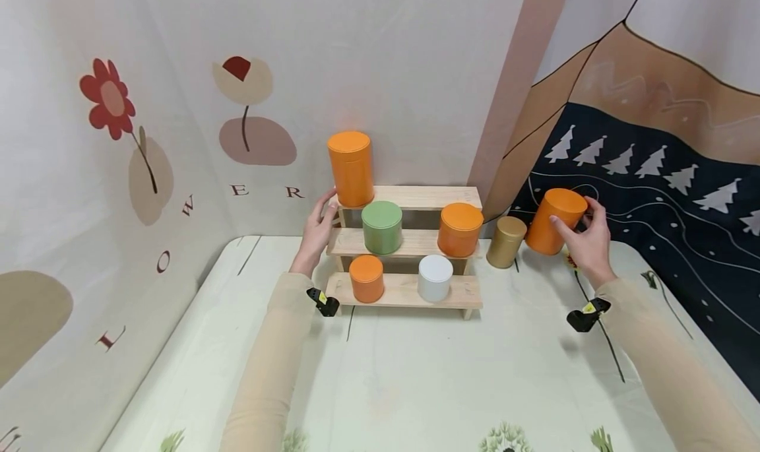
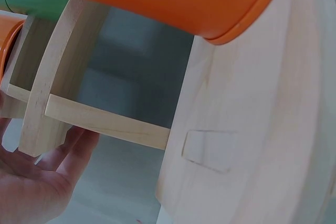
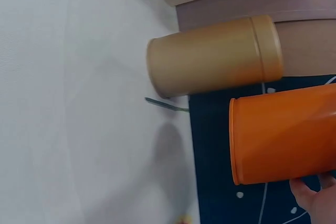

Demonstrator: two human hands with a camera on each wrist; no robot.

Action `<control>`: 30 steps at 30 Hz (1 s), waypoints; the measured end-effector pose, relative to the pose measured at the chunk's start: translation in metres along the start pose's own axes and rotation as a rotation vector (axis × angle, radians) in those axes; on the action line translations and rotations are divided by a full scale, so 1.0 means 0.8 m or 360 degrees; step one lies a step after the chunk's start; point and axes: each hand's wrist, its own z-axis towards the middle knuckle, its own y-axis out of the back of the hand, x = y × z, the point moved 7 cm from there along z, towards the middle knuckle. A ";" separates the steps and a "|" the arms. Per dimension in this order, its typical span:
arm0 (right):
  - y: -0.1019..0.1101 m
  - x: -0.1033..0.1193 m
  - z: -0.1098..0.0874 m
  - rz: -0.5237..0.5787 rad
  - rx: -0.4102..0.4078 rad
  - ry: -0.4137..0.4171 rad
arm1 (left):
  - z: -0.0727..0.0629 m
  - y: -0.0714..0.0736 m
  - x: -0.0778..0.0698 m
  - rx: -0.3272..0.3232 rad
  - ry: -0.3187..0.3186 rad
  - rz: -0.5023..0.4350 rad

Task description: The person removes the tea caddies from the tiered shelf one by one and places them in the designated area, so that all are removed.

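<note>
At the left end of a three-step wooden stand, my left hand holds the upper frame, its fingers passing behind the wood in the left wrist view. A tall orange canister stands on the top step just beside those fingertips. On the middle step are a green canister and an orange canister; a small orange canister and a white canister sit on the bottom one. My right hand grips another tall orange canister, tilted, right of the stand.
A gold canister stands on the pale cloth-covered table between the stand and the held canister. Printed fabric hangs close behind the stand, and a dark tree-patterned cloth rises at the right.
</note>
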 end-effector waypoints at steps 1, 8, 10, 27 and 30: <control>-0.001 -0.002 -0.001 0.0000 -0.0004 -0.0001 | 0.000 0.000 0.000 0.0004 0.0001 0.0005; -0.009 -0.015 -0.005 -0.0005 -0.0008 -0.0020 | 0.005 -0.001 0.001 0.0048 0.0045 -0.0035; -0.011 -0.019 -0.007 -0.0002 -0.0004 -0.0027 | 0.005 -0.001 0.000 0.0055 0.0047 -0.0038; -0.029 -0.061 -0.018 0.0078 0.0017 -0.0087 | 0.001 -0.002 0.002 -0.0004 -0.0010 0.0010; -0.035 -0.082 -0.010 0.0078 0.0002 -0.0029 | 0.000 0.000 0.001 -0.0010 0.0004 0.0013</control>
